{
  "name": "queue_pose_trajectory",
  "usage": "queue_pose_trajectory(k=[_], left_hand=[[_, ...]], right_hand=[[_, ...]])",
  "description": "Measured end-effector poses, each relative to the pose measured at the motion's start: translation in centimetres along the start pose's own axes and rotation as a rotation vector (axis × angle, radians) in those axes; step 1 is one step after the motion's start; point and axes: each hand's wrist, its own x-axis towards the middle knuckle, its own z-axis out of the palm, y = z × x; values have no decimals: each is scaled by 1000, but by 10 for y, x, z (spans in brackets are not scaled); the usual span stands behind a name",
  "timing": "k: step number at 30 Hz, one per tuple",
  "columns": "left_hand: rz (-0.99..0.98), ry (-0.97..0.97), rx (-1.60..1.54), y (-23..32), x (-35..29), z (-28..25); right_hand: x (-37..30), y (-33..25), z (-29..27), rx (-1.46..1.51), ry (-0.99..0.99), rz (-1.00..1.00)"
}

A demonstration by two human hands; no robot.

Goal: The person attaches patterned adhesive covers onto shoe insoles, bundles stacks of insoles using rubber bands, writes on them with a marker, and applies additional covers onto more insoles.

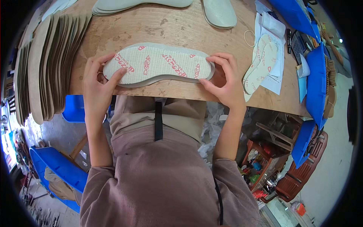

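Observation:
A shoe insole lies crosswise near the front edge of the wooden table. Its top is a white sheet with red print (159,64); beneath it a grey insole layer (151,80) shows along the near edge and at the right tip. My left hand (97,79) grips the left end, thumb on the printed face and fingers around the far side. With thumb and forefinger my right hand (227,81) pinches the right end, where the sheet stops short of the grey layer. The remaining right fingers curl, partly hidden.
Brown insole-shaped sheets (45,72) stand stacked at the left. Grey insoles (219,13) lie at the far side. White printed insole sheets (261,62) rest on papers (278,75) at the right, near a black marker (289,41). Blue bins (317,81) line the right edge.

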Motion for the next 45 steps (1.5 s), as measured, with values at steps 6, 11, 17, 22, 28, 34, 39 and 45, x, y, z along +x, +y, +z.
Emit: queue_pose_trajectory(k=[6, 11, 17, 22, 28, 34, 39, 45], left_hand=[[21, 21, -51, 3, 3, 2], [40, 9, -14, -5, 2, 3], [50, 2, 6, -5, 4, 3], [84, 24, -10, -2, 10, 8], [189, -6, 58, -3, 13, 7], [113, -43, 32, -12, 10, 8], [105, -114, -65, 12, 10, 34], [169, -141, -54, 23, 2, 45]], right_hand=[[1, 1, 1, -30, 16, -27], [-1, 1, 4, -33, 27, -16], [1, 3, 3, -53, 13, -33], [7, -3, -3, -193, -26, -55], [4, -7, -10, -203, -78, -41], [17, -24, 3, -261, -109, -151], [24, -38, 29, -287, -110, -295], [33, -40, 40, -309, -206, -332]])
